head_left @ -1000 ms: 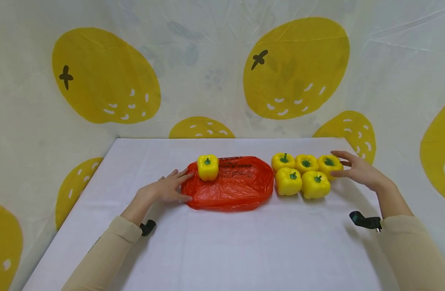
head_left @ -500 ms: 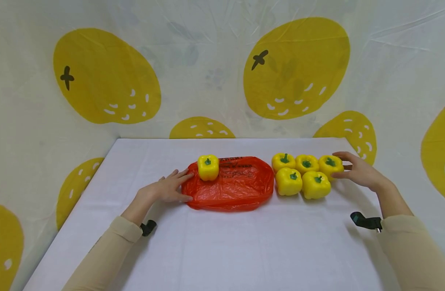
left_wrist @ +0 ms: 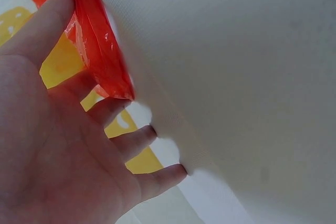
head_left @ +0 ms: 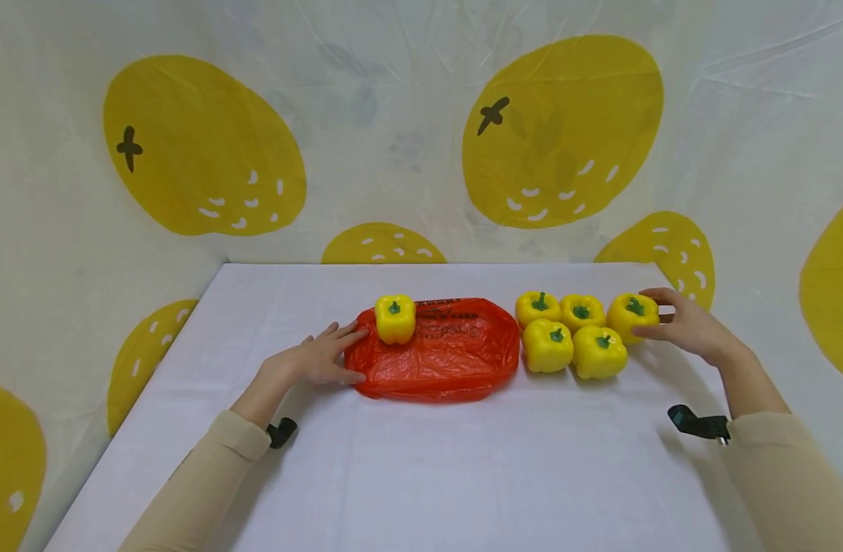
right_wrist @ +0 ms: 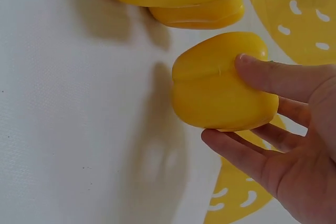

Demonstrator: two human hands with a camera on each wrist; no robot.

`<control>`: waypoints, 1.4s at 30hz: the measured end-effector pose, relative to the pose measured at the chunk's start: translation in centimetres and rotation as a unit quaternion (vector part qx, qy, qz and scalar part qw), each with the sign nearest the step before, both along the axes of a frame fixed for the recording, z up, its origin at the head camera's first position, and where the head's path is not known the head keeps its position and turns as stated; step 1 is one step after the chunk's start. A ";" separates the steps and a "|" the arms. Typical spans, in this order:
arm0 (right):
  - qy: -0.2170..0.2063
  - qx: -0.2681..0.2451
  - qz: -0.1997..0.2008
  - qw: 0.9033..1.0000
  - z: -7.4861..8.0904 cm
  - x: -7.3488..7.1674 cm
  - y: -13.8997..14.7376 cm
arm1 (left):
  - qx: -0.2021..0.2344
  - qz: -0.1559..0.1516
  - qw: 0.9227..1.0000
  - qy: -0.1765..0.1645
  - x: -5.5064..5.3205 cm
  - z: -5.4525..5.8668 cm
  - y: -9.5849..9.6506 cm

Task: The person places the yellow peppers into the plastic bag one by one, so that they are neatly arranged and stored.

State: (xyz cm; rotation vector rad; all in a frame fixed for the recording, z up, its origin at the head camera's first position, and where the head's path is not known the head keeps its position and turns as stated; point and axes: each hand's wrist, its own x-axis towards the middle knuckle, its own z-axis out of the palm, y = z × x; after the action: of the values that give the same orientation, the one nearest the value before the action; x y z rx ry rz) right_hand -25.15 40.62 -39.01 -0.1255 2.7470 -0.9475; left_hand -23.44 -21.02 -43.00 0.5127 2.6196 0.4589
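My right hand grips a yellow bell pepper at the right end of the group, thumb on the near side. In the right wrist view the same pepper sits between the thumb and the fingers. At the left, my left hand rests with spread, straight fingers on the edge of a flat red plastic bag. The left wrist view shows the thumb and a fingertip touching the bag. Another yellow bell pepper stands upright on the bag's upper left part.
Several more yellow bell peppers stand close together between the bag and my right hand. A white cloth covers the table. Behind it hangs a pale curtain printed with large yellow fruit.
My right hand has closed on the rightmost bell pepper and shifted it slightly right, away from its neighbours. The left hand and the bag have stayed put.
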 end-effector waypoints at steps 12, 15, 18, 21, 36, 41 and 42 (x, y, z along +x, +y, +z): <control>0.049 -0.011 -0.024 0.998 2.4 0.6 -1.0 | 0.001 0.003 1.000 -0.001 0.0 -0.2 -0.2; 0.057 -0.021 -0.032 0.998 3.2 0.8 -1.6 | 0.002 0.002 1.000 0.001 0.0 -0.3 -0.2; 0.061 -0.028 -0.040 0.997 3.9 1.0 -2.2 | 0.001 0.002 1.000 0.001 0.1 -0.2 -0.2; 0.067 -0.031 -0.047 0.996 4.5 1.2 -3.0 | 0.003 0.001 1.000 0.001 0.1 -0.2 -0.2; 0.118 -0.041 -0.038 0.991 7.4 2.3 -7.7 | 0.003 0.002 1.000 0.003 0.1 -0.1 -0.1; 0.129 -0.034 -0.027 0.991 7.8 2.7 -9.3 | 0.003 0.000 1.000 0.004 0.0 0.0 0.0; 0.131 -0.033 -0.025 0.991 7.9 2.8 -9.6 | 0.004 0.000 1.000 0.004 0.0 0.0 0.0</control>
State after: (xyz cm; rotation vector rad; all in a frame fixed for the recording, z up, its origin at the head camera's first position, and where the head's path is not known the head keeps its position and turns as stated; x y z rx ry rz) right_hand -22.40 30.99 -31.14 -0.2062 2.9688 -1.1085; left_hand -23.41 -21.05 -43.01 0.5182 2.6259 0.4686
